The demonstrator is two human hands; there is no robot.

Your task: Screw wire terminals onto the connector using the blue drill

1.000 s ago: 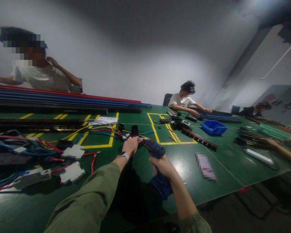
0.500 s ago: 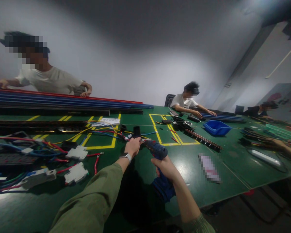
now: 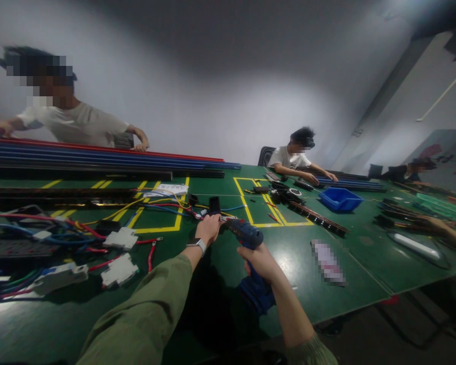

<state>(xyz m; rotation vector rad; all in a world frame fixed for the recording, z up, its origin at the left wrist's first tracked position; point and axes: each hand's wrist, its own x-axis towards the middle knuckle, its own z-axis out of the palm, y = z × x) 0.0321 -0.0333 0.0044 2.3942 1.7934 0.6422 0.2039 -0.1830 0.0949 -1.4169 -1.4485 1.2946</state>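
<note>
My right hand [image 3: 264, 259] is wrapped round the grip of a blue cordless drill [image 3: 253, 238], whose nose points left toward my other hand. My left hand [image 3: 209, 228], with a watch at the wrist, is closed at the drill's tip. What its fingers hold is mostly hidden. Just behind them a small black block [image 3: 214, 205] stands up. Yellow, red and blue wires [image 3: 175, 204] run in from the left to this spot. The drill's bit meets the work close to my left fingertips, and the exact contact is too small to make out.
White circuit breakers [image 3: 120, 239] with red leads lie at the left. Long blue and red bars [image 3: 99, 154] lie at the back before a co-worker [image 3: 83, 121]. A blue bin [image 3: 340, 199], a black rail [image 3: 319, 219] and a blurred flat item [image 3: 329, 263] are to the right.
My hands and the drill stay almost where they were. At the back left, the co-worker's hand has shifted slightly to the right along the bars.
</note>
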